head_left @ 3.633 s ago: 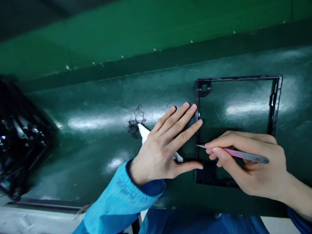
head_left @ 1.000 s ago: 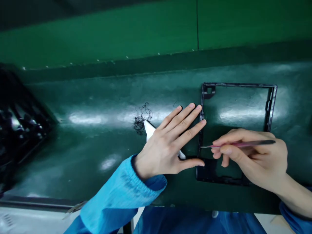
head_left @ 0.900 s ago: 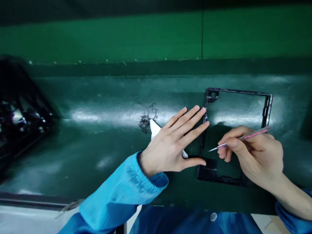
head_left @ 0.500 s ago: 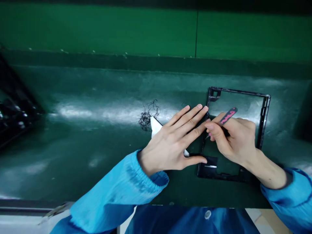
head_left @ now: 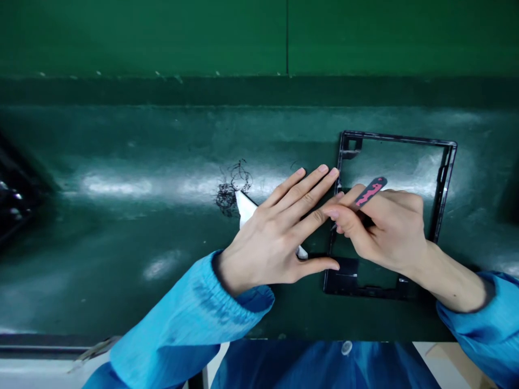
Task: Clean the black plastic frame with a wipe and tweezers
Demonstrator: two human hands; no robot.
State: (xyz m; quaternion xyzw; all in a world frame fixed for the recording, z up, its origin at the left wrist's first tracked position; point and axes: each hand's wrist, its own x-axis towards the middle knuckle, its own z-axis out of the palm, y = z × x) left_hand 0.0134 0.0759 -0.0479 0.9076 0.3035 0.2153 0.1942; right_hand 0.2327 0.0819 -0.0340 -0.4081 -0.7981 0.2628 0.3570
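Observation:
A black rectangular frame (head_left: 446, 178) lies flat on the dark green bench (head_left: 162, 162) at the right. My left hand (head_left: 279, 232) rests flat and spread beside the frame's left rail, fingertips touching it, over a white paper strip (head_left: 243, 208). My right hand (head_left: 381, 227) pinches pink-handled tweezers (head_left: 368, 193), held steeply with the tip down at the frame's left rail, close to my left fingertips.
A tangle of thin black threads (head_left: 229, 189) lies on the bench just left of the paper strip. A dark tray of parts (head_left: 12, 200) sits at the far left edge. A green wall (head_left: 162, 38) backs the bench.
My right hand has swung the tweezers from lying nearly level to standing steeply and moved left toward my left fingers. My left hand and the frame have stayed put.

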